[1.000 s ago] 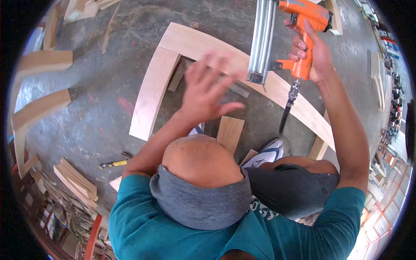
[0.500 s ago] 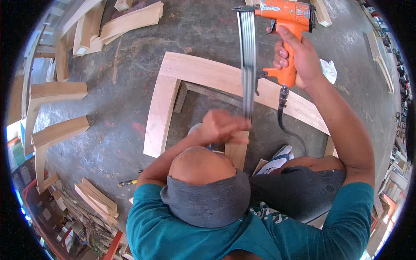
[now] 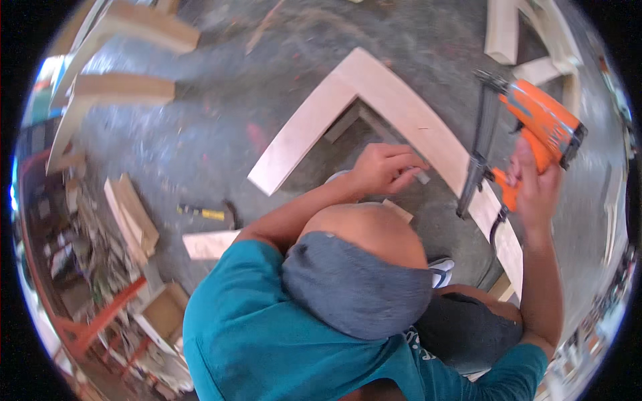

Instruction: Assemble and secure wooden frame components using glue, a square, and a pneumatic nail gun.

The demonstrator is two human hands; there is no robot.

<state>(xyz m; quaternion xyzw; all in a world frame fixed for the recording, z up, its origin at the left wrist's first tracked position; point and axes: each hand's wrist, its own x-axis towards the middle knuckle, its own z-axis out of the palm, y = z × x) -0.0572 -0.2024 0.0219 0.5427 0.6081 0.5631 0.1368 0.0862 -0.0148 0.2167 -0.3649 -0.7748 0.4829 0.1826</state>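
Observation:
My right hand (image 3: 535, 190) grips the handle of an orange pneumatic nail gun (image 3: 543, 119), held up at the right above the floor. Its long dark magazine (image 3: 479, 137) points down over one arm of a pale wooden corner frame (image 3: 358, 73). My left hand (image 3: 388, 167) hangs inside the frame's angle, fingers curled and thumb close to them; whether something small is pinched there is hidden. Just past the fingertips shows the end of a grey flat bar (image 3: 422, 176), part of an L-shaped piece (image 3: 344, 125) lying along the frame's inner edge.
Curved wooden corner pieces (image 3: 124, 89) stand at the upper left, and more wooden frames (image 3: 503, 33) at the upper right. A yellow and black tool (image 3: 200, 212) and a short board (image 3: 210, 244) lie left of me. Stacked wood strips (image 3: 130, 217) are farther left.
The view has turned, so the frame sits more diagonally. My right hand has carried the nail gun right and lower. My left hand has left the magazine's lower end, which looked silvery before.

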